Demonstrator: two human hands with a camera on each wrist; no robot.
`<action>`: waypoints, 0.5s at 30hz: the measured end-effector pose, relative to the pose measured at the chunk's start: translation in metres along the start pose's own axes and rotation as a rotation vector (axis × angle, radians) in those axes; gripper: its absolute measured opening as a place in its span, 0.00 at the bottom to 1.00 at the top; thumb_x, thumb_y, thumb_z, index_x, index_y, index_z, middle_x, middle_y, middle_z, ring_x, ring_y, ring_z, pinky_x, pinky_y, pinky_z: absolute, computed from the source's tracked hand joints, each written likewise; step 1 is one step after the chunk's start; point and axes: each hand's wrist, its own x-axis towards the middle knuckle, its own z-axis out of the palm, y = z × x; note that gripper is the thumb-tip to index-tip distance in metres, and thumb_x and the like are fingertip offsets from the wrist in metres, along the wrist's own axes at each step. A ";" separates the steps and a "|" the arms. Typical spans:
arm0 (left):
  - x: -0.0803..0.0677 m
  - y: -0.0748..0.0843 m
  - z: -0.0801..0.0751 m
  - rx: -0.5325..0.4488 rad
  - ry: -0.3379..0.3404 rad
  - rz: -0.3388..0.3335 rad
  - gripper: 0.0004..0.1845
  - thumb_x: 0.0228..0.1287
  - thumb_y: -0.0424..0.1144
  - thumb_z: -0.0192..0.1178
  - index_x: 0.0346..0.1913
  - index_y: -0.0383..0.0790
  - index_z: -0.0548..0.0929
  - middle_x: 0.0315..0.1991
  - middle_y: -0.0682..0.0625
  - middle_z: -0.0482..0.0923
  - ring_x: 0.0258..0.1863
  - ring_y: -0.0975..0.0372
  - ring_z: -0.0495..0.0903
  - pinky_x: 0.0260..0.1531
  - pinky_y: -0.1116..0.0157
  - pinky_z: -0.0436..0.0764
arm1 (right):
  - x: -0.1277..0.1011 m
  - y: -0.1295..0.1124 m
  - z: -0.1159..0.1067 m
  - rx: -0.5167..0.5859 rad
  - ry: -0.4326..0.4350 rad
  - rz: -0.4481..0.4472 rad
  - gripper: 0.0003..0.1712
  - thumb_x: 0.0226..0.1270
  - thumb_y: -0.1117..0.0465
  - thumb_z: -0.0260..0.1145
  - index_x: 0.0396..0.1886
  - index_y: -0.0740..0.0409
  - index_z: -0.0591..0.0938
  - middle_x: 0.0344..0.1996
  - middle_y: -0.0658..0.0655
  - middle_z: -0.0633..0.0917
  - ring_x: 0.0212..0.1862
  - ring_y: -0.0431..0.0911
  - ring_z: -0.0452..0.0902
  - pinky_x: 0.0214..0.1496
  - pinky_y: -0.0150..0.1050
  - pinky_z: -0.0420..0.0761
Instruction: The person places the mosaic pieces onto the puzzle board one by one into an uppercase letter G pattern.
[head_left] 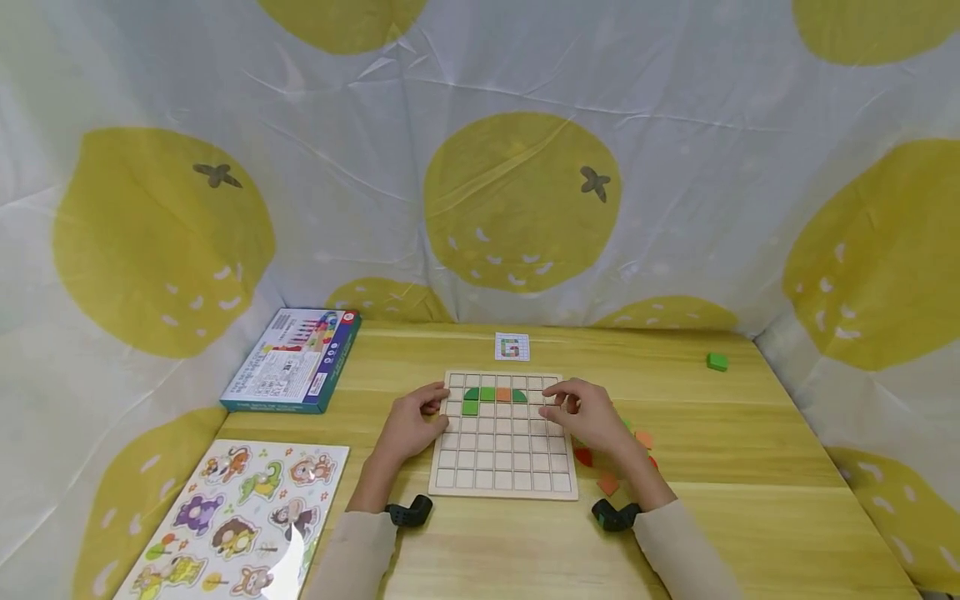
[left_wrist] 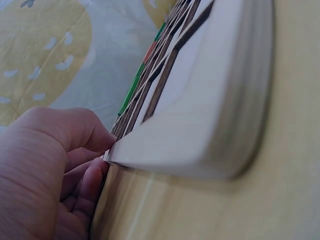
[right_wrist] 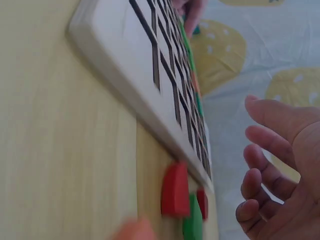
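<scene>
A square wooden grid board (head_left: 502,458) lies on the table. Along its upper rows sit a dark green quarter-round tile (head_left: 472,394), a green square tile (head_left: 487,394), an orange square tile (head_left: 504,395) and another dark green quarter-round (head_left: 519,396). One more green square (head_left: 470,408) lies a row lower on the left. My left hand (head_left: 412,421) pinches the board's left edge, thumb and fingertips against it in the left wrist view. Above the right edge hovers my right hand (head_left: 588,412), fingers loosely bent and apart, holding nothing in the right wrist view (right_wrist: 280,165).
Loose pieces, among them a red one (right_wrist: 175,190) and an orange square (head_left: 608,483), lie right of the board, partly under my right arm. A pattern card (head_left: 512,347) is behind it. Leftward are a game box (head_left: 292,358) and an animal puzzle (head_left: 240,517); far right, green blocks (head_left: 717,362).
</scene>
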 end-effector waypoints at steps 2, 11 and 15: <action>0.000 0.000 0.000 0.003 0.000 -0.005 0.26 0.60 0.32 0.67 0.64 0.41 0.84 0.69 0.51 0.78 0.49 0.61 0.82 0.52 0.59 0.82 | -0.006 0.005 -0.011 -0.005 0.011 0.002 0.18 0.66 0.54 0.76 0.52 0.56 0.89 0.34 0.51 0.81 0.32 0.45 0.71 0.31 0.34 0.72; 0.002 0.000 0.000 0.007 0.003 -0.003 0.26 0.61 0.32 0.67 0.64 0.41 0.84 0.69 0.50 0.78 0.49 0.61 0.81 0.51 0.60 0.82 | -0.035 0.039 -0.054 -0.042 0.063 0.019 0.17 0.65 0.50 0.76 0.49 0.53 0.90 0.33 0.49 0.82 0.35 0.46 0.73 0.34 0.34 0.73; 0.001 0.000 0.001 0.003 -0.004 -0.007 0.26 0.61 0.33 0.67 0.65 0.41 0.84 0.69 0.51 0.78 0.49 0.61 0.82 0.52 0.59 0.82 | -0.051 0.053 -0.066 -0.082 0.079 0.050 0.17 0.65 0.48 0.75 0.48 0.52 0.90 0.34 0.49 0.82 0.35 0.44 0.72 0.34 0.34 0.73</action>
